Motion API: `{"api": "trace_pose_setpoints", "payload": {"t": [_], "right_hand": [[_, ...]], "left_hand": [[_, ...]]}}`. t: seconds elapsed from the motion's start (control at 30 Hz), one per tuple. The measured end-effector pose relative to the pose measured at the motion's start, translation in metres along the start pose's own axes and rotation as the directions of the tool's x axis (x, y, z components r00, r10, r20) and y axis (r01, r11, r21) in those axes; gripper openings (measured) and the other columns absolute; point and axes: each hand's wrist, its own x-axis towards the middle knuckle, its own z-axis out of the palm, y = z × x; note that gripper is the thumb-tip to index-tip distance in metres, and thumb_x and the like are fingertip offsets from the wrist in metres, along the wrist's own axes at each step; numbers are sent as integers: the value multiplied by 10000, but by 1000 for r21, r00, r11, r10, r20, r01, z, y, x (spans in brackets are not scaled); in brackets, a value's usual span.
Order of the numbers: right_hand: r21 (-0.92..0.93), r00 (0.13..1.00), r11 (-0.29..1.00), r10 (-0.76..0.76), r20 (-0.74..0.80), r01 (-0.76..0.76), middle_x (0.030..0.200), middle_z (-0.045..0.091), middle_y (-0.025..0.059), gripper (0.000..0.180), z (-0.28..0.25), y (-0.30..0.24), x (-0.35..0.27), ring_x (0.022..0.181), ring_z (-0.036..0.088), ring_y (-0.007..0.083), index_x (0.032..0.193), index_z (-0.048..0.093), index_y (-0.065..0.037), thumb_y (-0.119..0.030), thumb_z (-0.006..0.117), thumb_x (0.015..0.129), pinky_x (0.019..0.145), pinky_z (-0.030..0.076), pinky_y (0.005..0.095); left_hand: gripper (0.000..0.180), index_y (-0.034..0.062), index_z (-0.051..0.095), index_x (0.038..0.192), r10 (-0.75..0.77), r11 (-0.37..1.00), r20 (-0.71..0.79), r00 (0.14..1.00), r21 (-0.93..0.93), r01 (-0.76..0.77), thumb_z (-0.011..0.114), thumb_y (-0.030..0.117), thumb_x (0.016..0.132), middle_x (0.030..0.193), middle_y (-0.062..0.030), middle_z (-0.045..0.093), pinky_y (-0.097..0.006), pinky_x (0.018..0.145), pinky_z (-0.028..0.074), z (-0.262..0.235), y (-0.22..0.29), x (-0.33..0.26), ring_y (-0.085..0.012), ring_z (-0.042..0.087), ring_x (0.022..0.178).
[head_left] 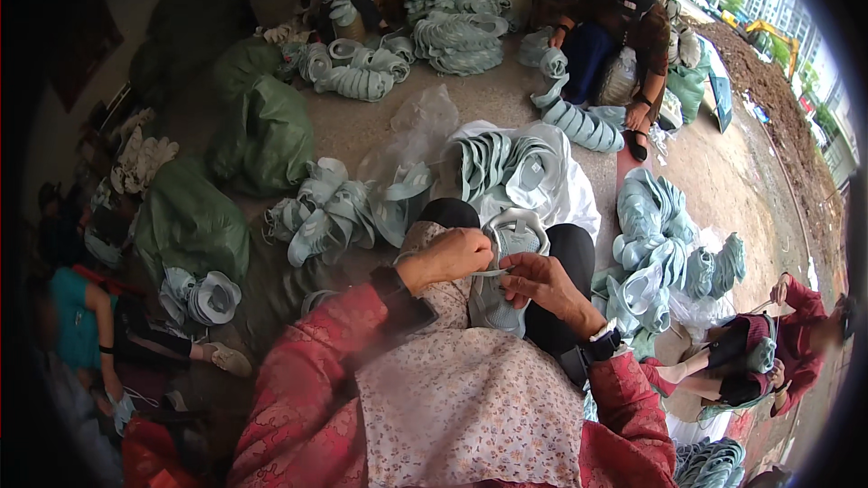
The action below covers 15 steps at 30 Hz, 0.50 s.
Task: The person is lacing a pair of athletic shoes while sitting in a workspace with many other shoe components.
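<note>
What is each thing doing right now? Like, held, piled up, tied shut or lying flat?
Left hand: closed, pinching the pale blue shoe upper.
Right hand: fingers curled, gripping the same piece.
Pale blue shoe upper: held on the lap between both hands.
Pale blue uppers on white cloth: stacked in rows.
Pale blue uppers at right: heaped loosely.
Green sack: full, lying on the floor.
Clear plastic bag: crumpled, open.

Probably a floor workshop: heaped pale-blue sandal parts (330, 208), green sacks (262, 131).

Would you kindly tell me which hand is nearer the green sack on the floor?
Left. The left hand is closer to the green sack; the right hand lies farther right.
</note>
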Motion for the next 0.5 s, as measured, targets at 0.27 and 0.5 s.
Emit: {"api": "trace_pose_setpoints", "payload": {"t": [0.27, 0.5], "right_hand": [[-565, 976, 811, -213, -43, 152, 774, 635, 42, 119, -27, -34, 11, 648, 596, 124, 972, 685, -26, -72, 660, 865, 588, 484, 262], [-644, 893, 634, -405, 196, 429, 839, 642, 80, 138, -33, -28, 48, 740, 632, 199, 930, 692, -52, -29, 690, 793, 683, 495, 298]], "left_hand": [[321, 64, 611, 1012, 393, 920, 166, 905, -59, -388, 687, 14, 704, 970, -53, 528, -312, 723, 491, -44, 15, 15, -209, 590, 784], [233, 44, 582, 898, 468, 882, 276, 840, -87, -463, 684, 6, 692, 917, -70, 526, -313, 701, 466, -40, 6, 31, -236, 573, 777]]}}
